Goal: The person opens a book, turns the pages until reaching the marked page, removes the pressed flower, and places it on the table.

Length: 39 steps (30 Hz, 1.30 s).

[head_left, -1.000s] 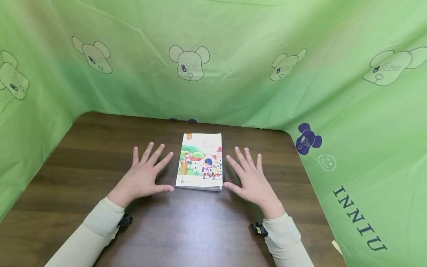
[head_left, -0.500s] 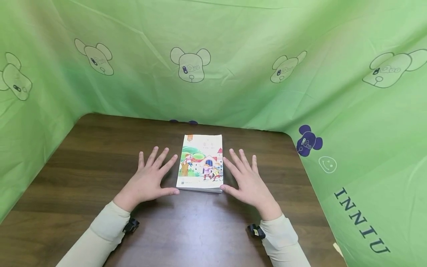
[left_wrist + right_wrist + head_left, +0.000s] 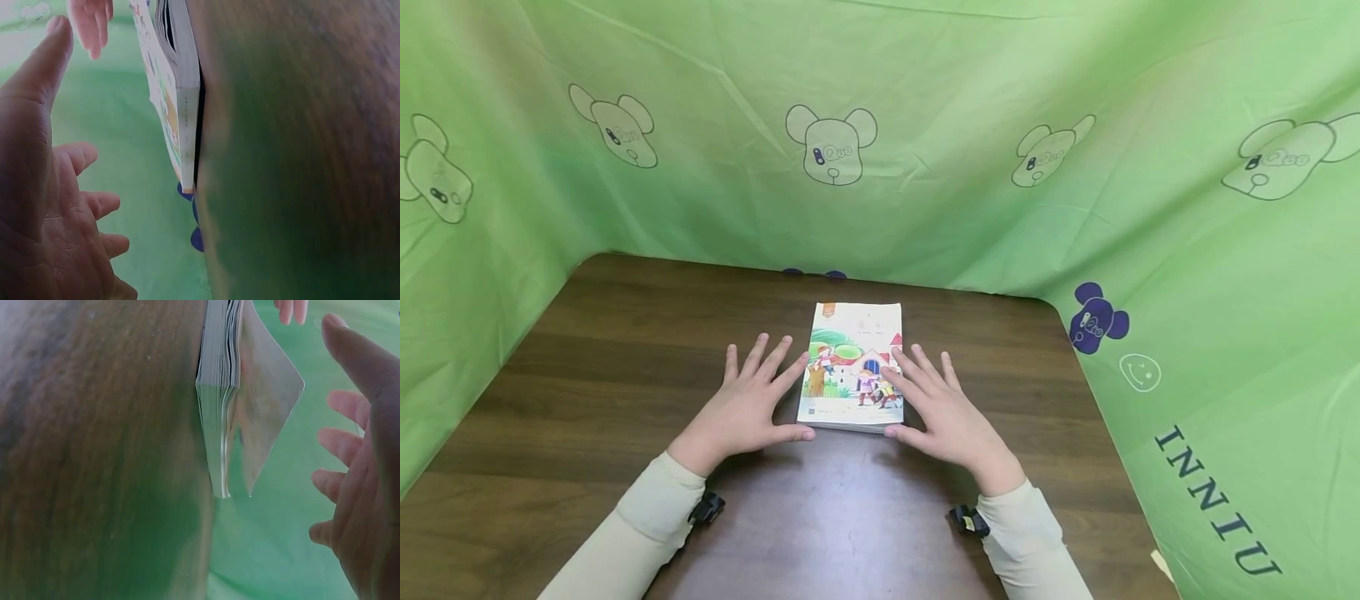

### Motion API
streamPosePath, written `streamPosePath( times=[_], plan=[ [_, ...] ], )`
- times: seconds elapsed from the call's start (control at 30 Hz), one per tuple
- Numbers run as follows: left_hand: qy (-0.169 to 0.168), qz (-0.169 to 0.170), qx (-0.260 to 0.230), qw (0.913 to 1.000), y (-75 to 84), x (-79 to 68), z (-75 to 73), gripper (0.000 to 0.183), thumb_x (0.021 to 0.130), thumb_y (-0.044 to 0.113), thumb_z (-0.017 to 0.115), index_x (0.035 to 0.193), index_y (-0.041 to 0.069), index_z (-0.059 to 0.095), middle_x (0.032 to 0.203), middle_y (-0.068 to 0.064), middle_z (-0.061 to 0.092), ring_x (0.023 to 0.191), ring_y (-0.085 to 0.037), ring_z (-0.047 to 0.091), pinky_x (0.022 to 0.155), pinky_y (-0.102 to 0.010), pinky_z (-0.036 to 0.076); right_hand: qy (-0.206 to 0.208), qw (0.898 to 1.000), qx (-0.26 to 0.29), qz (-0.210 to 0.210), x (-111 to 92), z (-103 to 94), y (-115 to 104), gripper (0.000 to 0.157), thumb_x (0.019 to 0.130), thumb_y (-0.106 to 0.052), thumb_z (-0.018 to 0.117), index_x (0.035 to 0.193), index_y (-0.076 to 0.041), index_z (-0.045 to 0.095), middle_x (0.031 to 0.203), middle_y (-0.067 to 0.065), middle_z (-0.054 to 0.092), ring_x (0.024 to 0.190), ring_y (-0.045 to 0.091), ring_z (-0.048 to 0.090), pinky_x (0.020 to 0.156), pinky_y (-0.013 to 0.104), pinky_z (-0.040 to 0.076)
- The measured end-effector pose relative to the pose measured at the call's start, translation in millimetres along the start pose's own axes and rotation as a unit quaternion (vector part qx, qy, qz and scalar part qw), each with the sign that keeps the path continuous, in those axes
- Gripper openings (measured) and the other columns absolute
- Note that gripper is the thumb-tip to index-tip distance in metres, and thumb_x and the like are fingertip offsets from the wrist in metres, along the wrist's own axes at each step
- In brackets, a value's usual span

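Observation:
A paperback book (image 3: 850, 367) with a colourful cartoon cover lies face up on the dark wooden table (image 3: 850, 517). Its spine (image 3: 187, 125) faces my left hand, and in the right wrist view the front cover (image 3: 270, 394) stands slightly raised off the pages (image 3: 215, 406). My left hand (image 3: 737, 412) is at the book's left edge, fingers spread, thumb near the lower left corner. On the other side my right hand (image 3: 951, 417), also spread, overlaps the right edge of the cover in the head view. Both wrist views show the palms apart from the book, holding nothing.
Green cloth (image 3: 925, 225) printed with bear heads surrounds the table at the back and both sides. A small black device (image 3: 706, 508) sits at the left wrist, another device (image 3: 970, 521) at the right. Pale sleeves (image 3: 1030, 542) cover the forearms.
Both hands have moved inward toward the book, the left to the right and the right to the left until its fingers overlap the cover. The book lies as before.

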<state>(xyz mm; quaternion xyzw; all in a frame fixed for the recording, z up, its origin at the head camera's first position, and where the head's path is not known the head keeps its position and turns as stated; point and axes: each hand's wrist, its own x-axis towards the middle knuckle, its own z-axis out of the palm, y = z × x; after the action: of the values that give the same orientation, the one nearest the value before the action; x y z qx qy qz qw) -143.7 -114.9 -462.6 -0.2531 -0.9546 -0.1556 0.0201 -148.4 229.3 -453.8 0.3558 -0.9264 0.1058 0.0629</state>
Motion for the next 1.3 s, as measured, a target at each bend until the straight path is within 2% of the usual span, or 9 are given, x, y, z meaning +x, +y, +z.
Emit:
streamPosePath(
  times=[0.23,0.53,0.8,0.97,1.3],
  plan=[
    [-0.003,0.008,0.000,1.0000,4.7,3.6,6.1,0.102,0.082,0.078,0.064,0.163,0.024,0.032,0.172,-0.013,0.015,0.157,-0.045,0.004,0.116,-0.077,-0.002,-0.008,1.000,-0.001,-0.004,4,-0.2,-1,0.078,0.093,-0.062,0.064,0.157,-0.020,0.044,0.168,0.004,0.030,0.157,0.037,0.020,0.123,0.066,0.002],
    [-0.037,0.024,-0.007,0.9990,11.9,10.0,15.5,0.096,0.088,0.075,0.060,0.163,0.023,0.031,0.171,-0.012,0.016,0.158,-0.043,0.005,0.116,-0.077,-0.001,-0.041,0.999,-0.016,-0.002,7,5.0,-1,0.070,0.093,-0.057,0.068,0.149,-0.019,0.056,0.162,0.006,0.042,0.154,0.033,0.031,0.124,0.063,0.011],
    [-0.064,0.030,-0.019,0.9973,20.6,20.8,19.8,0.094,0.089,0.073,0.060,0.162,0.022,0.032,0.171,-0.011,0.020,0.157,-0.042,0.009,0.118,-0.075,0.005,-0.029,0.999,-0.019,-0.015,8,6.2,-2,0.061,0.092,-0.047,0.074,0.143,-0.017,0.062,0.154,0.006,0.053,0.147,0.032,0.043,0.123,0.063,0.017],
    [-0.090,0.027,-0.008,0.9955,25.8,25.9,22.0,0.092,0.090,0.074,0.057,0.163,0.025,0.031,0.171,-0.009,0.018,0.157,-0.043,0.010,0.119,-0.073,0.007,-0.017,0.999,-0.031,-0.031,8,7.9,-2,0.051,0.092,-0.044,0.075,0.135,-0.017,0.067,0.148,0.007,0.059,0.141,0.032,0.050,0.121,0.062,0.024],
    [-0.100,0.037,0.011,0.9943,37.6,32.2,24.0,0.081,0.091,0.068,0.063,0.156,0.023,0.046,0.167,-0.012,0.031,0.155,-0.039,0.023,0.118,-0.072,0.016,0.006,0.998,-0.039,-0.048,7,9.5,-3,0.048,0.094,-0.035,0.075,0.137,-0.017,0.065,0.141,0.004,0.065,0.135,0.030,0.056,0.119,0.057,0.032]
  ],
)
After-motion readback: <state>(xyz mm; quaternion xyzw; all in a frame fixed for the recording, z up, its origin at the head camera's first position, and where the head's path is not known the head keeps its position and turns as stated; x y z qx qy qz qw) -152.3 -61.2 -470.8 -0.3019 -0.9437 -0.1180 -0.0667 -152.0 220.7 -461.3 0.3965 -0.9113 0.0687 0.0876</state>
